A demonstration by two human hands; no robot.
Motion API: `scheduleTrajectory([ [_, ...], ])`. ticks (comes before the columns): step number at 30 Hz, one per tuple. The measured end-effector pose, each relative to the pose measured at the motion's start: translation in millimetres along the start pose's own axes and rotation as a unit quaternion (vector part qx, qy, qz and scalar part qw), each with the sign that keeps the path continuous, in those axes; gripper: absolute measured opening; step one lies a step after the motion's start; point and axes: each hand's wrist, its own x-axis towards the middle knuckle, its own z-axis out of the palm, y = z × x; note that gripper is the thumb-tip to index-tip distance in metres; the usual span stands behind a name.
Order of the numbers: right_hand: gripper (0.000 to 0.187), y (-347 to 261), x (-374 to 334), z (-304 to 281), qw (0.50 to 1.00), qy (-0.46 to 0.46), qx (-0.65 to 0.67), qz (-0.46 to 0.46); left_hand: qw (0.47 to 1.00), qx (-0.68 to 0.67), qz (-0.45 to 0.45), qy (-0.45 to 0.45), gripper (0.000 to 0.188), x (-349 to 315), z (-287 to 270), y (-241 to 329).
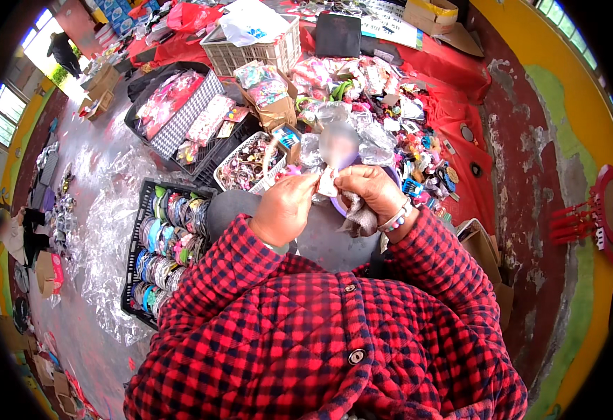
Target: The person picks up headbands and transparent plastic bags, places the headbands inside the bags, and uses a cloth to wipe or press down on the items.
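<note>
Both my hands are raised in front of my chest, fingertips close together. My left hand (285, 208) pinches one side of a small whitish-pink piece (327, 183), perhaps card or thin packaging; its exact kind I cannot make out. At its other side, my right hand (375, 190) closes thumb and finger on the same piece. A grey-brown cloth (359, 218) hangs below the right hand, apparently tucked in its lower fingers. Just beyond the fingertips a blurred patch hides detail. A purple basin (394, 172) shows partly behind the right hand, with clear plastic bags (375, 133) beyond it.
On the left stands a black crate (145, 260) of rolled headbands. Ahead are a white basket (217, 175) of small accessories, a cardboard box (275, 110) and a beige crate (294, 43). Loose hair ornaments pile on red cloth (464, 143). A peeling wall (523, 196) runs along the right.
</note>
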Motion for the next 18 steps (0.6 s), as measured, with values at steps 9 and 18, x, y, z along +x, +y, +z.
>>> scheduleTrajectory([
  [9,0.015,12,1,2,0.999,0.020,-0.043,-0.026,0.875,-0.395,-0.280,0.012,0.022,5,5,20],
  [18,0.019,-13,-2,-8,0.998,0.037,-0.049,0.002,0.968,-0.154,-0.198,-0.004,0.012,-2,12,3],
])
